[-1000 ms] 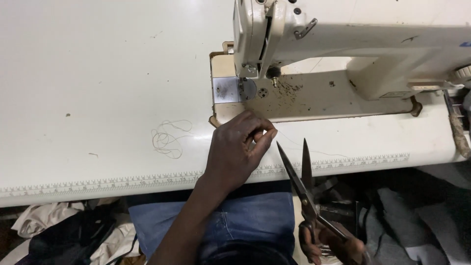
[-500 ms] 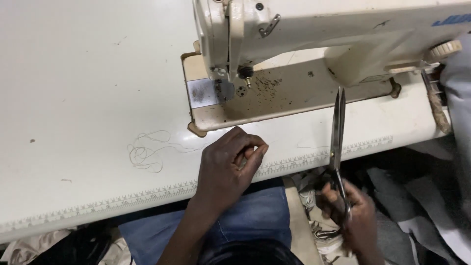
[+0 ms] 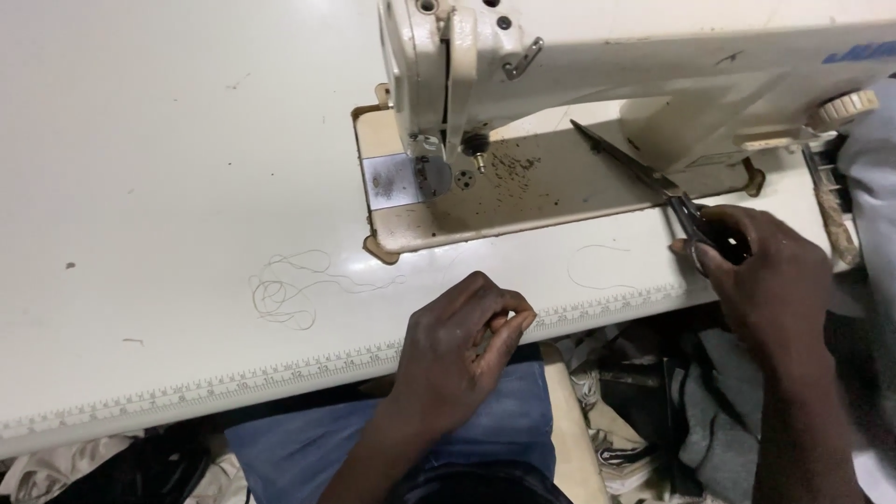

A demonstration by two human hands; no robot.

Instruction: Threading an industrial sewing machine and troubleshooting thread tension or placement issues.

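From above, the person's right hand (image 3: 765,271) is wrapped round the handles of a pair of dark scissors (image 3: 644,173), whose closed blades lie flat on the bed of the cream sewing machine (image 3: 560,65), tips pointing towards the needle end. The left hand (image 3: 462,350) rests at the near edge of the white table (image 3: 140,168), curled loosely with thumb and fingertips pressed together; whether anything is pinched between them I cannot tell. A tangle of loose thread (image 3: 285,294) lies on the table just left of that hand. Below the edge show blue jeans (image 3: 308,448) and heaped cloth scraps (image 3: 644,411).
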